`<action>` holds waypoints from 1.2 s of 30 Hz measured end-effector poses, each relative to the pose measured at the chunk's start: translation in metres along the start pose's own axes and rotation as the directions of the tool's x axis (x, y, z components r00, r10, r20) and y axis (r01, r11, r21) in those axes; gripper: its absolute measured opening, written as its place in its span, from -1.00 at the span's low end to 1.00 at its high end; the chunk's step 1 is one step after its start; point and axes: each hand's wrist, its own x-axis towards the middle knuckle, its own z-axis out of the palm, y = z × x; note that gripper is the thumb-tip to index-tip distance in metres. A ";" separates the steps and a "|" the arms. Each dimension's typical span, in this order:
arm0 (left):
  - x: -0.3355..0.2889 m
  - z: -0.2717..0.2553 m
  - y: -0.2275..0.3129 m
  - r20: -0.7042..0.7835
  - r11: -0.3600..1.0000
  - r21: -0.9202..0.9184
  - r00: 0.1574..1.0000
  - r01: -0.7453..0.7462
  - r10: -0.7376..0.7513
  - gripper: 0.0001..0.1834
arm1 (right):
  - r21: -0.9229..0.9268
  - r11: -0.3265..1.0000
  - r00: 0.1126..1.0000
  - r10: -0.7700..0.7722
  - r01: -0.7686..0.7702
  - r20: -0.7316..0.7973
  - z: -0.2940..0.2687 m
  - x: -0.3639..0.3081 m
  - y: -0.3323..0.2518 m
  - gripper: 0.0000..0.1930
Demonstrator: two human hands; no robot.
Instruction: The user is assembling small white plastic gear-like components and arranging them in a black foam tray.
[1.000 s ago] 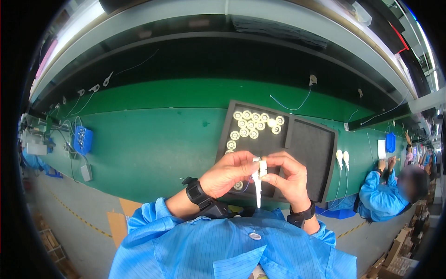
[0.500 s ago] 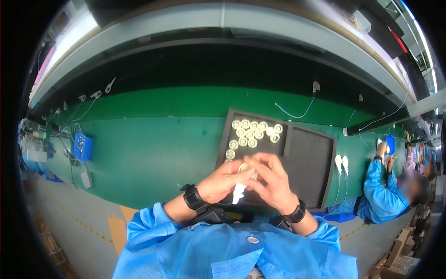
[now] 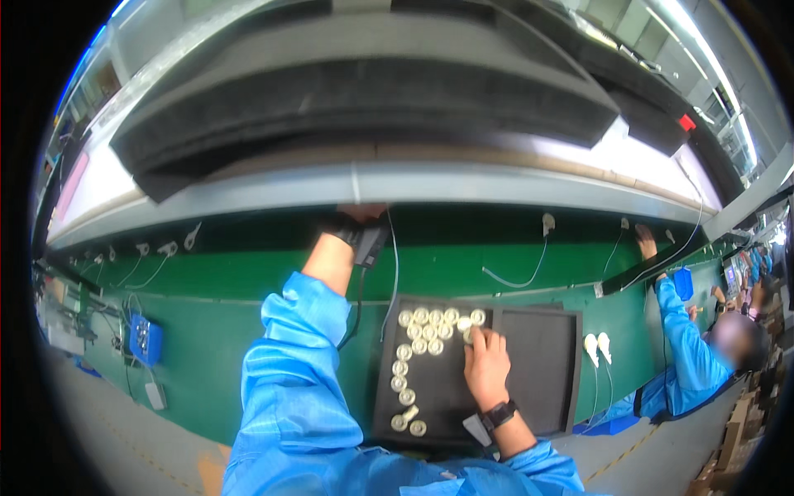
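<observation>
Head view: we are looking down on a green bench (image 3: pixel 198 331), and our two blue sleeves (image 3: pixel 289 372) are split, one stretched far forward, one bent close in.
Left hand (image 3: pixel 364 212): up at the shelf edge (image 3: pixel 455 175), mostly lost in the shadow beneath it; we cannot tell whether the fingers pinch anything or stand apart.
Pale cable (image 3: pixel 394 273): hangs right beside that hand and runs down toward the tray; its top end is hidden from us.
Right hand (image 3: pixel 486 364): over the tray, fingers close together, tips right at one of the round pieces; the fingers hide the contact, so we cannot tell whether they grip it.
Round pieces (image 3: pixel 421 317): here they are, pale discs bunched at the far end of the tray's left compartment, with a line of them trailing down its left side toward us.
Short pale piece (image 3: pixel 411 412): lies tipped over among the nearest discs.
Black tray (image 3: pixel 533 355): discs on the left side only; the right compartment shows just its dark floor.
Cabled white pieces (image 3: pixel 604 347): two lie together on the bench, right of the tray; we cannot tell whether they are finished.
Hanging piece (image 3: pixel 547 225): on the green panel behind, its cable drooping.
Progress: partway, we judge; plenty of discs remain in the tray, and how many are done we cannot tell.
</observation>
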 end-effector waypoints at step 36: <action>-0.241 -0.115 -0.294 -0.491 0.231 -0.089 0.159 0.969 -0.857 -0.25 | 0.728 0.336 0.794 0.372 -0.598 0.481 -0.063 -0.010 -0.087 -0.74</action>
